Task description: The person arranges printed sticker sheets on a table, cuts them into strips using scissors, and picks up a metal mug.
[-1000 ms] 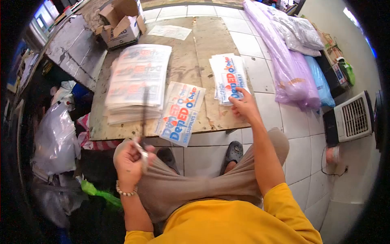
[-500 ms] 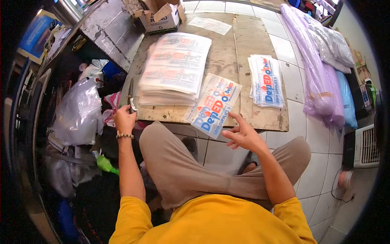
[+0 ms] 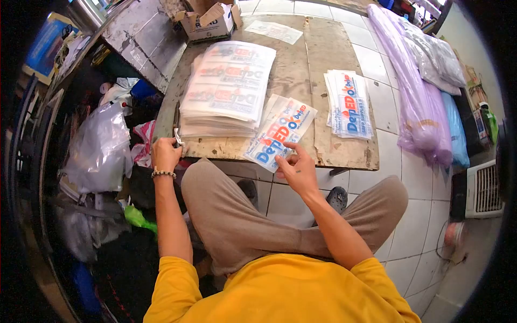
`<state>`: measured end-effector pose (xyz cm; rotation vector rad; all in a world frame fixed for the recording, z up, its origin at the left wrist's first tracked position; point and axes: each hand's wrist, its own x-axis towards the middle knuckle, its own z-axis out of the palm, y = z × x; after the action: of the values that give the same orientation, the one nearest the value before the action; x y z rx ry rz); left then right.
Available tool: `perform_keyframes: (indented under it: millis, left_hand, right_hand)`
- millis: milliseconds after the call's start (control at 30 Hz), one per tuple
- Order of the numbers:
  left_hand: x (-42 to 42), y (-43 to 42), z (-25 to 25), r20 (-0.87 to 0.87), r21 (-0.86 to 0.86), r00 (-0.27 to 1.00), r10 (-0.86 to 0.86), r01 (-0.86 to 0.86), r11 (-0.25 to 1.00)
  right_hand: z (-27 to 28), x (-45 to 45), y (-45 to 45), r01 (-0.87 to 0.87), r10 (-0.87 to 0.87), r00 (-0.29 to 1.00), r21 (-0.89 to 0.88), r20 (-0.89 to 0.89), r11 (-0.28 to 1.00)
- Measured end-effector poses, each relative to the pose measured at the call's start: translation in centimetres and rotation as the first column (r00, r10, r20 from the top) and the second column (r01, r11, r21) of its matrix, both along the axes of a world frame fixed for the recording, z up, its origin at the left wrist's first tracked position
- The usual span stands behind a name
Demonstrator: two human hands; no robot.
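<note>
A slim, dark knife [image 3: 176,119] with white wrapping low on it stands along the table's left edge, and my left hand [image 3: 166,154] is closed around its lower end. My right hand [image 3: 298,169] pinches the near right edge of a translucent sheet [image 3: 283,129] printed with red and blue "DepED" lettering. That sheet lies slanted at the table's front, partly overhanging. Left of it is a thick stack of whitish printed sheets [image 3: 226,89], lettering faintly showing through. A smaller pile of cut printed sheets [image 3: 349,105] rests to the right.
The worn wooden table [image 3: 291,59] carries a torn cardboard box [image 3: 210,24] and a faint printed sheet [image 3: 273,31] at the back. Clear plastic bags [image 3: 102,148] crowd the left side. Long lilac plastic-wrapped rolls [image 3: 409,102] lie on the tiled floor at right.
My right hand has moved left and closed on the near edge of the printed sheet; before, it was beside it with fingers apart. My left hand stays at the knife.
</note>
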<state>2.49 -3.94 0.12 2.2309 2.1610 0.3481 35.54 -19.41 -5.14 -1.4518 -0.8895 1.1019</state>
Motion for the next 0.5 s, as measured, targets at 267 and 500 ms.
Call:
perform_keyframes:
  millis: [267,500]
  left_hand:
    - [-1.5,0.5,-2.3,0.125,0.082,0.991,-0.051,0.041,0.996]
    - [-2.7,0.7,-4.3,0.303,0.166,0.942,-0.144,0.097,0.981]
  right_hand:
    - [-0.1,1.9,2.5,0.084,-0.107,0.975,0.123,0.195,0.989]
    - [3.5,8.9,3.1,-0.073,-0.059,0.759,0.175,0.648,0.982]
